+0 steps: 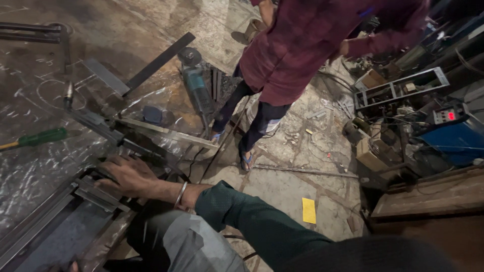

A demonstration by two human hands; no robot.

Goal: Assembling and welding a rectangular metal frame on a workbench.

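My right hand [126, 174] lies palm down, fingers spread, on a stack of dark steel strips [98, 194] at the edge of a metal worktable [30, 100]. A metal bangle sits on the wrist, and the sleeve is dark green. My left hand is not in view. Just beyond the fingers, a clamp-like steel fixture [108, 132] holds a flat bar [166, 132]. My grey-trousered knee [191, 242] is below the arm.
A green-handled screwdriver [43, 137] lies left on the table. A teal angle grinder [197, 93] and flat steel bars [159, 61] lie further back. Another person in a maroon shirt [302, 45] stands close by. A blue welding machine [451, 136], boxes and scrap crowd the right.
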